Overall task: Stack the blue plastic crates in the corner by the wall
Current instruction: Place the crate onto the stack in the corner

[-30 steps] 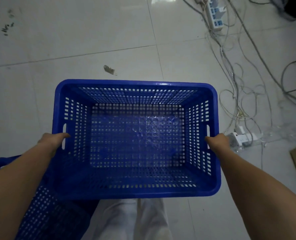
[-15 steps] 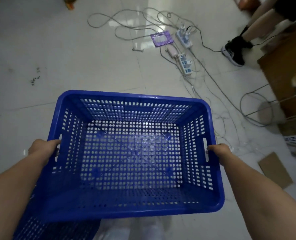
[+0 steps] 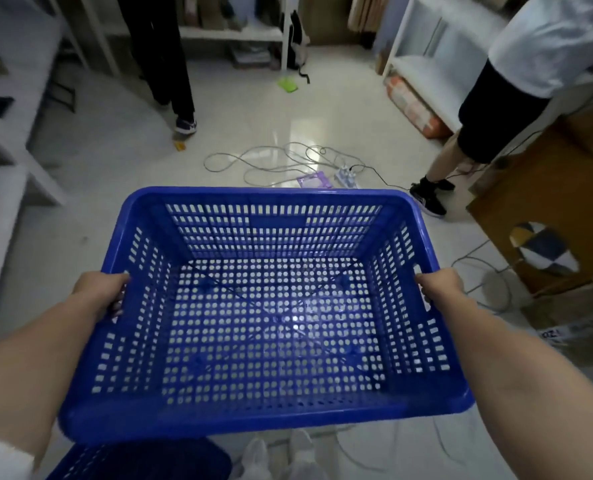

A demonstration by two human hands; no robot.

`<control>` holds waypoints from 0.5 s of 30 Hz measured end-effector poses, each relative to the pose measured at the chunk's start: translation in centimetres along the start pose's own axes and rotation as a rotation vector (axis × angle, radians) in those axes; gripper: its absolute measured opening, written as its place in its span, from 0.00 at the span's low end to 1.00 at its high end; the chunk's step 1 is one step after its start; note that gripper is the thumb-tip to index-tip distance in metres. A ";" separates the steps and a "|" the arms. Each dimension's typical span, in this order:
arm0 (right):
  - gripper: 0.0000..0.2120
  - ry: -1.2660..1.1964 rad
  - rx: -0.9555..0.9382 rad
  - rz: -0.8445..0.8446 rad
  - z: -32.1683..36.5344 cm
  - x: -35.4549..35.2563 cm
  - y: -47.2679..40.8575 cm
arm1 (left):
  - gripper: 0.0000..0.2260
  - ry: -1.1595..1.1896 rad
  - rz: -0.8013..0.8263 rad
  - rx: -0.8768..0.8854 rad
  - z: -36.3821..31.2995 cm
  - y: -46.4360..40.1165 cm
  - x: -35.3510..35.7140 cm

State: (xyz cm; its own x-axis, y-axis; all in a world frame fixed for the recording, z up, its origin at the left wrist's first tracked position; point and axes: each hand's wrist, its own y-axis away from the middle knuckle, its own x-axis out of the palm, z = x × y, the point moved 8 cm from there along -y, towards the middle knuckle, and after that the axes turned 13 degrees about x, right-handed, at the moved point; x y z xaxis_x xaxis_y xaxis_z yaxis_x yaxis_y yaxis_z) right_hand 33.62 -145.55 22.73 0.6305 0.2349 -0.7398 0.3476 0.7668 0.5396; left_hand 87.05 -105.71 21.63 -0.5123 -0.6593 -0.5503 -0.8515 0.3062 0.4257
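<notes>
Glossy white tile floor [image 3: 121,161] spreads under everything, w/ white shelving units [image 3: 7,140] along the left side & far end of the room.

Blue perforated plastic crate [image 3: 263,415] is held up off the floor, centre of view, open top up, nothing inside, far rim tipped a bit higher. Left hand [image 3: 99,292] is clamped on the crate's left side at the handle slot, fingers wrapped over the rim. Right hand [image 3: 438,285] grips the right-side handle slot the same way, fingers curled round the edge.

Second blue perforated crate [image 3: 139,460] sits lower, at bottom-left, partly under the held one.

Beyond the far rim: grey cables [image 3: 253,161] looped on the floor, white power strip [image 3: 347,174] & small purple packet [image 3: 310,180] just beside each other. Brown cardboard box [image 3: 551,188] at right. Person in dark trousers [image 3: 163,57] stands far left; person in white shirt & black shorts [image 3: 516,81] far right.
</notes>
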 end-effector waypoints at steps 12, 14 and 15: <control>0.14 0.029 -0.197 0.024 7.7 -4.5 7.7 | 0.14 0.068 -0.145 0.076 -5.3 9.0 -12.1; 0.14 0.056 -0.243 0.053 9.1 -4.2 8.6 | 0.10 0.063 -0.202 0.069 -4.9 11.1 -14.1; 0.14 0.062 -0.274 0.070 9.8 -4.0 9.1 | 0.10 0.061 -0.235 0.066 -4.6 12.2 -15.0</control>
State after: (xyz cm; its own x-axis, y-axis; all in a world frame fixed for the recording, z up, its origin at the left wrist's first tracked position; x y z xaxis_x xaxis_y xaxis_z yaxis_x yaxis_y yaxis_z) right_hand 41.04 -145.33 34.56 0.5994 0.3225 -0.7326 0.0987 0.8785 0.4675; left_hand 84.85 -95.24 38.37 -0.2930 -0.7576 -0.5832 -0.9530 0.1821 0.2423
